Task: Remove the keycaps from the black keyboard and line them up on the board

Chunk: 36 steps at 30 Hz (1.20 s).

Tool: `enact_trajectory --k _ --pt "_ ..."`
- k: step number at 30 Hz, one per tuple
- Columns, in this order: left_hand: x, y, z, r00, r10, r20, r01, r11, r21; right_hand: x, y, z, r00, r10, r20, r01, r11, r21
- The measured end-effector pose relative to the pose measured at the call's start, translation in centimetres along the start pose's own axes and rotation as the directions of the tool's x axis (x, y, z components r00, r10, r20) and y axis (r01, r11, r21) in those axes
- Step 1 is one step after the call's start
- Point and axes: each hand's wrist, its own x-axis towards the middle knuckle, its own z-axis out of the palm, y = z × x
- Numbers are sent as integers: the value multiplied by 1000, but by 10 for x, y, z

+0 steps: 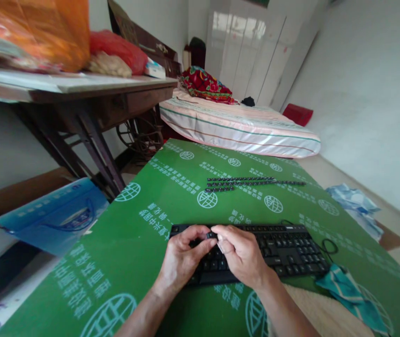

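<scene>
A black keyboard (284, 250) lies on a green printed board (144, 220) in front of me. My left hand (182, 260) and my right hand (240, 255) rest over the keyboard's left part, fingers curled and meeting in a pinch above the keys. Between the fingertips sits something small and dark, possibly a keycap, too small to name. Farther back on the board lie rows of removed black keycaps (249, 183) lined up in strips.
A teal cloth (347, 290) lies at the keyboard's right end, beside its cable (328, 245). A dark wooden table (80, 93) with bags stands at left, a blue carton (52, 215) below it. A mattress (238, 126) lies behind the board.
</scene>
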Motion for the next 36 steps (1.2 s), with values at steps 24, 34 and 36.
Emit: enact_trajectory --k 24,34,36 --pt "3 11 -7 958 -215 187 264 918 -295 30 -6 -22 936 40 350 31 981 -193" --pt "0 -1 -9 979 190 68 -201 910 362 63 128 -56 873 461 162 -382 851 -361" --pt "-1 -1 -9 970 232 77 -243 877 414 69 157 -59 858 496 135 -414 822 -391"
